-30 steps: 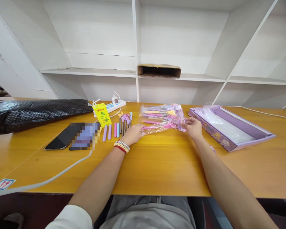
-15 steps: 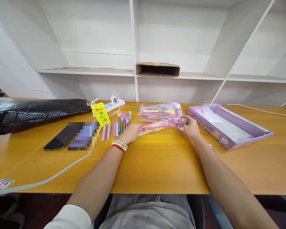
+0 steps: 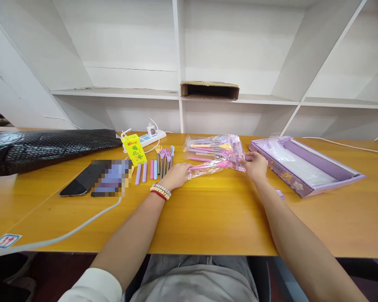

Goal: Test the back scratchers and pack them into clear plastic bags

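Several clear plastic packets (image 3: 208, 147) with pink, purple and yellow stick-like items lie side by side at the middle of the table. My left hand (image 3: 177, 175) has its fingers closed on the left end of the nearest packet. At that packet's right end, my right hand (image 3: 255, 165) pinches the printed header. To the left of my left hand are loose small claw-shaped heads on metal rods (image 3: 165, 156), with pink and blue handles (image 3: 153, 170) and purple handles (image 3: 141, 173) beside them.
On the right is an open purple box (image 3: 290, 176) with clear plastic inside. Two phones (image 3: 82, 180), a yellow carton (image 3: 135, 151), a power strip (image 3: 157, 136) and a black wrapped bundle (image 3: 50, 149) are on the left. A cardboard box (image 3: 209, 91) sits on the shelf.
My right hand has turned a little, with its fingers drawn together at the packet's header. My left hand keeps its place at the other end.
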The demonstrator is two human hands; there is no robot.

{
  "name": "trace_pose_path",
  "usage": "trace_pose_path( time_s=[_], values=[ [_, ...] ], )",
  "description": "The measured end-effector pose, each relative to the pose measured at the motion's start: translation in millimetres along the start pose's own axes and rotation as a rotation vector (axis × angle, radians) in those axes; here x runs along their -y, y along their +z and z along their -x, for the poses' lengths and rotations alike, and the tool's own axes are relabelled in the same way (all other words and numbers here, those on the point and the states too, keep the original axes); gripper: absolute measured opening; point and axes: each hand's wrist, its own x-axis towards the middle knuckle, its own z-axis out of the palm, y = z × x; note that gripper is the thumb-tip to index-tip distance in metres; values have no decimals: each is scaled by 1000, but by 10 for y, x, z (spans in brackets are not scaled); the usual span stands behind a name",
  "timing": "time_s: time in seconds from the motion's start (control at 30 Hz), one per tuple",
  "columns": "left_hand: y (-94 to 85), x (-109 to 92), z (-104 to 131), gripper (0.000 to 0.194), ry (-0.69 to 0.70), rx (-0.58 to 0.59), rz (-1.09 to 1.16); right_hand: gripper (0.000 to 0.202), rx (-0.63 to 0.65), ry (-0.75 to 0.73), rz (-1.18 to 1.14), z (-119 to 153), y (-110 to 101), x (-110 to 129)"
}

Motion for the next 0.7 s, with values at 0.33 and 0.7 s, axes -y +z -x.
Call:
trace_pose_path(
  time_s=[0.33,0.7],
  values=[
    [-2,25,11,30,-3,-2,-14,52,316,45,-317,-30,-52,-53],
    [-16,11,35,29,-33,6,0,31,475,-3,-351,-4,-22,-116]
  ],
)
